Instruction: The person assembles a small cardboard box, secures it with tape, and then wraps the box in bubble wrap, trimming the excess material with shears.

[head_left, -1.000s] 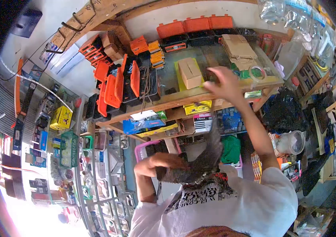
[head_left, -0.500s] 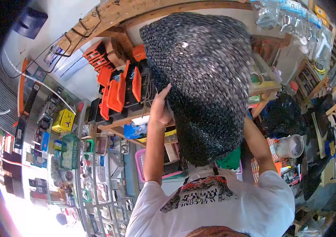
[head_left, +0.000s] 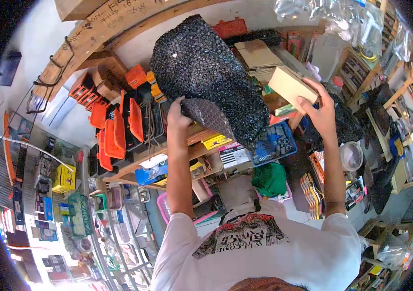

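A large piece of black bubble wrap [head_left: 201, 72] hangs in front of me, its lower left edge folded over into a greyish flap. At that flap, my left hand [head_left: 178, 115] is closed on the edge of the wrap. Over on the right, my right hand [head_left: 320, 110] grips a small, plain, pale tan box [head_left: 291, 87] between thumb and fingers. The box is apart from the wrap. Flat brown cardboard [head_left: 260, 56] lies on the shelf just behind the box.
Orange-lidded cases [head_left: 114, 131] stand on the wooden shelf at left. Below the wrap are a blue crate [head_left: 277, 145] of dark fittings, a green bag [head_left: 270, 180] and a pink basket [head_left: 167, 206]. A wooden beam [head_left: 104, 29] crosses overhead. Clear plastic packs [head_left: 342, 19] hang upper right.
The bubble wrap has shifted left and turned, uncovering the shelf behind. My right hand, hidden behind it before, is now out to the right with the tan box in it.
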The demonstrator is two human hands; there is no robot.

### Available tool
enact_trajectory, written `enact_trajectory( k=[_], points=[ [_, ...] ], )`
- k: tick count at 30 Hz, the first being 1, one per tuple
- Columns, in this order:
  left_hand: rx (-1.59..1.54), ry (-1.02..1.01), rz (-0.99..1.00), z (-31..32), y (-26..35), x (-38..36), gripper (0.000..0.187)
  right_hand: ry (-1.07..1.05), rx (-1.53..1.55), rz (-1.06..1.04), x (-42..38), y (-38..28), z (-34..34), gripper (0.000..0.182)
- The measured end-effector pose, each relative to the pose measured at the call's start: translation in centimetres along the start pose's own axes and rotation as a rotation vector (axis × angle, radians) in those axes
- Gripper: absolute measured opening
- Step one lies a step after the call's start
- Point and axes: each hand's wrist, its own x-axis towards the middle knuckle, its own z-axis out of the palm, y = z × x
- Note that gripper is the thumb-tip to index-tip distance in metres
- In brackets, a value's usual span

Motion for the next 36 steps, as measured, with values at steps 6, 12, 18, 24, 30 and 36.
enact_trajectory(
  k=[6, 12, 18, 24, 30, 36],
  points=[
    [0.257, -0.002, 0.352, -0.9, -0.7, 0.6, 0.024, -0.079, 0.190, 0.066, 0.7, -0.5, 0.9, 0.050],
    [0.186, 0.239, 0.684, -2.4, -0.7, 2.7, 0.061, -0.198, 0.322, 0.156, 2.2, -0.3, 4.2, 0.052],
    [0.693, 0.352, 1.015, 1.0, -1.9, -2.5, 0.079, -0.332, 0.320, 0.163, 4.1, 2.1, 7.4, 0.051],
    [1.339, 0.326, 1.201, 0.8, -2.6, -7.1, 0.083, -0.461, 0.372, 0.165, 5.4, 2.6, 11.0, 0.054],
    [1.938, -0.058, 1.095, 0.8, -9.6, -17.0, 0.082, -0.541, 0.382, 0.215, 6.7, 2.7, 13.3, 0.056],
    [2.358, -0.209, 1.053, 0.7, -16.6, -19.0, 0.082, -0.642, 0.438, 0.178, 8.0, 3.2, 15.0, 0.060]
  ],
)
